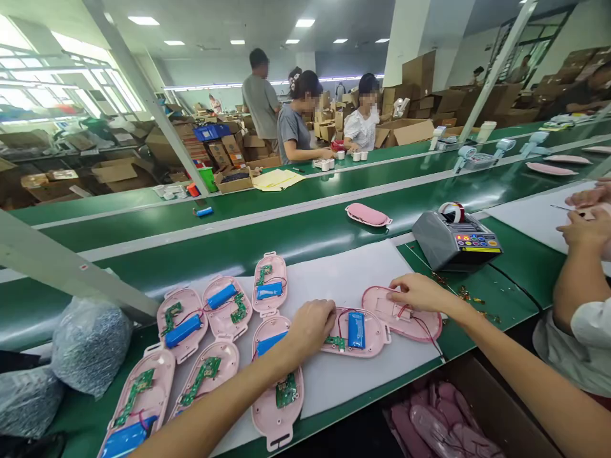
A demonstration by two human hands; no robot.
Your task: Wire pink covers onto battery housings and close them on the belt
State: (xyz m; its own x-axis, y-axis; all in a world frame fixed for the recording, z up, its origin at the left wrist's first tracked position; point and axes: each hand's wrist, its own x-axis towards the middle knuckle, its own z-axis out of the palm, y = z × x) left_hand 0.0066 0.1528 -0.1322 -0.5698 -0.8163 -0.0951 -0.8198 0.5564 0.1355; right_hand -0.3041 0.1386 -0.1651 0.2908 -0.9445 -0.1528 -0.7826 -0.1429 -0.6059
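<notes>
Head view, items around the work: one white sheet [334, 283] on a green table [520, 280]; six open pink cases [225, 312] at its left, each with battery and circuit board; one grey tape dispenser [453, 245], display lit, behind the sheet's right side; small metal bits [470, 295] scattered before it; two clear bags [91, 343] of small grey pieces, far left; one pink shell [368, 215] on the belt beyond; one box of pink parts [446, 416], below the table edge; a co-worker's hands [588, 219], far right. Our left forearm crosses one open case, hiding its middle.

Hands, two. Left hand [312, 326]: fingers curled down over the left end of the nearest case [375, 332]; we cannot tell whether they grasp it. Right hand [414, 294]: fingers bent over the inner face of a loose cover [403, 326]; whether they pinch it or its wires, we cannot tell.

Nearest case: on the sheet between our hands, pink, hollow side up, slotted tab at right; blue battery [356, 329] set crosswise, green circuit board [335, 344] partly hidden. Cover: just right of it, pink, oval, red wires trailing.
</notes>
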